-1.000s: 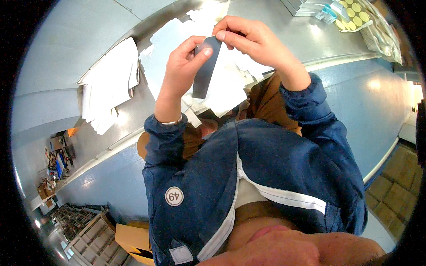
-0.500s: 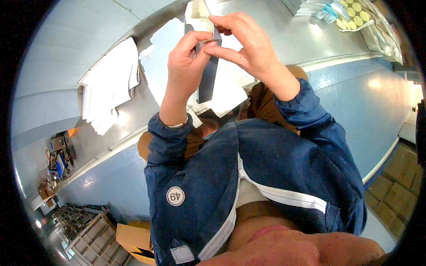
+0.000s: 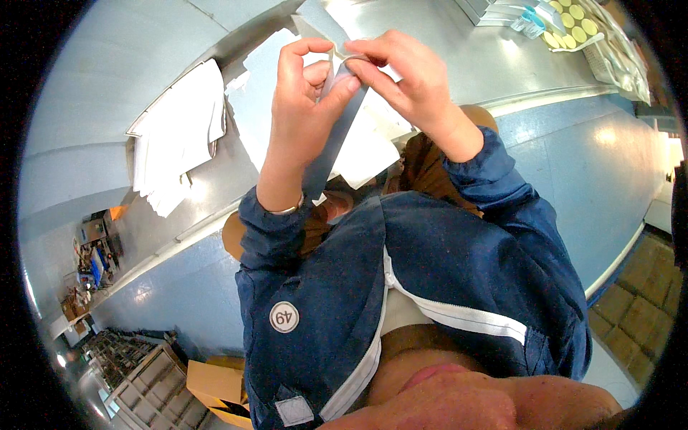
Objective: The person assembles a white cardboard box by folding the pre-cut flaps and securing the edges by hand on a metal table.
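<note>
A narrow folding carton, dark blue-grey outside and pale inside, is held above the table between both hands. It slants, its lower end toward my left wrist. My left hand is closed on its upper part, thumb along the dark face and index finger at the top edge. Thumb and fingers of my right hand pinch the carton's top edge from the right. A grey-blue flap stands out beyond the fingertips. Beneath the hands lie pale blue flat cartons and white flat pieces.
A fanned stack of white flat sheets lies to the left on the metal table. At the far right are a tray of round yellow items and a light blue object. A brown cardboard box stands at lower left.
The carton has tilted, its lower end swinging left and toward me. Its top has narrowed between my fingers. My left thumb now lies along its dark face.
</note>
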{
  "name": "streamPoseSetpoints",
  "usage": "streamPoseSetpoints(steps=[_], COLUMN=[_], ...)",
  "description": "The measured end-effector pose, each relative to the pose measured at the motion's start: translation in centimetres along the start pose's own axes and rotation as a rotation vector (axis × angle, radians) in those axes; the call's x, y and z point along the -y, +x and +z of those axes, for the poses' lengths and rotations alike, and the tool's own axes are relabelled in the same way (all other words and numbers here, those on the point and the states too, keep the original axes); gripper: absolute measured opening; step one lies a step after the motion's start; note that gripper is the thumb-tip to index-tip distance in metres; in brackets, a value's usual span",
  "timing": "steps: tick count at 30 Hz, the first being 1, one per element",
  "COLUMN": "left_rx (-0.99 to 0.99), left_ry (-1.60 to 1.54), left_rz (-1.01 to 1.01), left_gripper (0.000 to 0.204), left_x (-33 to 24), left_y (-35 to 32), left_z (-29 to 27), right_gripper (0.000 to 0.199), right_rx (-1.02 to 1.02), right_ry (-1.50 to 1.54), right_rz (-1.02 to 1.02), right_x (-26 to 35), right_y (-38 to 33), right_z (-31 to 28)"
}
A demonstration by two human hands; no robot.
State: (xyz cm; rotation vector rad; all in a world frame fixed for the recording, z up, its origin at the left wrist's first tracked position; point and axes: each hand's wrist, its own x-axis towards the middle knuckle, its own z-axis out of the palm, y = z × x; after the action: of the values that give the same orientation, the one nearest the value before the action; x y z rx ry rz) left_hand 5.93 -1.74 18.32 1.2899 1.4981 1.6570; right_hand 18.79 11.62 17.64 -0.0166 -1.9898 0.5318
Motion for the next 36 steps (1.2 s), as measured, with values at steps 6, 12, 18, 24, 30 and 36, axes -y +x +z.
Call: streamPoseSetpoints(steps=[6, 12, 18, 24, 30, 36], left_rx=[0.055, 0.011, -0.016, 0.034, 0.115, 0.033], left_ry=[0.235, 0.236, 0.272, 0.204, 0.200, -0.161], left_rz=[0.010, 0.069, 0.033, 0.058, -0.007, -0.132], left_gripper=[0.045, 0.041, 0.043, 0.042, 0.036, 0.034], left_x=[0.7, 0.6, 0.3, 0.5, 0.0, 2.4], left_y=[-0.2, 0.1, -0.5, -0.3, -1.1, -3.3], left_z=[-1.2, -0.4, -0.6, -0.9, -4.3, -7.7], right_gripper=[0.018, 0.013, 0.013, 0.018, 0.035, 0.058], right_rx=[0.038, 0.032, 0.008, 0.119, 0.241, -0.051], right_ry=[0.094, -0.062, -0.018, 0.154, 0.099, 0.060], right_rz=[0.184, -0.033, -0.052, 0.159, 0.083, 0.410], right_x=[0.6, 0.3, 0.5, 0.6, 0.8, -5.4], right_y=[-0.3, -0.7, -1.0, -0.9, 1.4, -1.7], right_z=[-0.4, 0.2, 0.4, -0.2, -4.2, -5.7])
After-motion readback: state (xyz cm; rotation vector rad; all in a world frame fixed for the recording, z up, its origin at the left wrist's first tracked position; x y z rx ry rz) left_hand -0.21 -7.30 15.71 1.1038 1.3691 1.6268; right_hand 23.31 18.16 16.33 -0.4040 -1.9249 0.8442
